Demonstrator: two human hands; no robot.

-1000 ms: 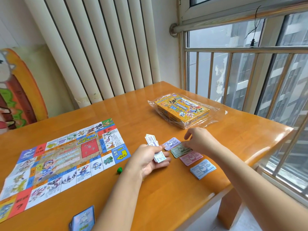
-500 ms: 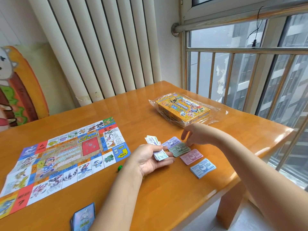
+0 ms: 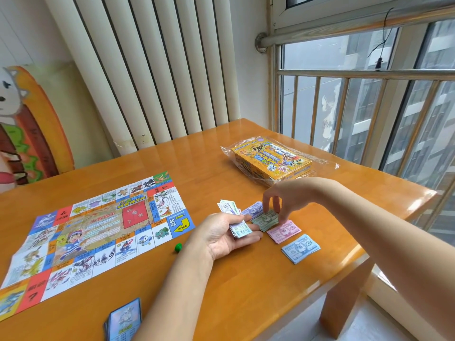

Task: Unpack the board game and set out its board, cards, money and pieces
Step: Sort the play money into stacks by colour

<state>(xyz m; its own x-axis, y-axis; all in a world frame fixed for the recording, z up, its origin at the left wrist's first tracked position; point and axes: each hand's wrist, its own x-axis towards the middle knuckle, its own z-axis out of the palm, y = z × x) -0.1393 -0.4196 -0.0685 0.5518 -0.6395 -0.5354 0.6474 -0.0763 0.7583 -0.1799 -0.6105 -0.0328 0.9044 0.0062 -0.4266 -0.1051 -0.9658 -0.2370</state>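
Now you are on the money step, sorting notes by colour. Your right hand (image 3: 278,196) reaches down onto the green pile (image 3: 264,221), thumb and fingertips curled and pinching its far and right edges. Whether it is adding a note or squaring the stack, I cannot tell. Your left hand (image 3: 221,238) lies palm up just left of the green pile, fingers curled under an unsorted wad (image 3: 237,230) with the thumb on top. The wad's near end comes almost up against the pile.

The next move, as I judge it, is to let go of the green pile, draw one note off the wad and lay it on its matching colour, keeping the stacks apart.

The purple pile (image 3: 253,209) sits just behind the green pile, touching or overlapping it. The pink pile (image 3: 284,231) lies just to its right, and the blue pile (image 3: 300,248) beyond that, nearer you.

Farther out on the surface (image 3: 246,291), a green piece (image 3: 178,247) stands left of the green pile. Past it the board (image 3: 98,232) lies unfolded. The cards (image 3: 124,318) are stacked well apart, near-left. The box (image 3: 270,161), in clear wrap (image 3: 227,153), rests well behind.
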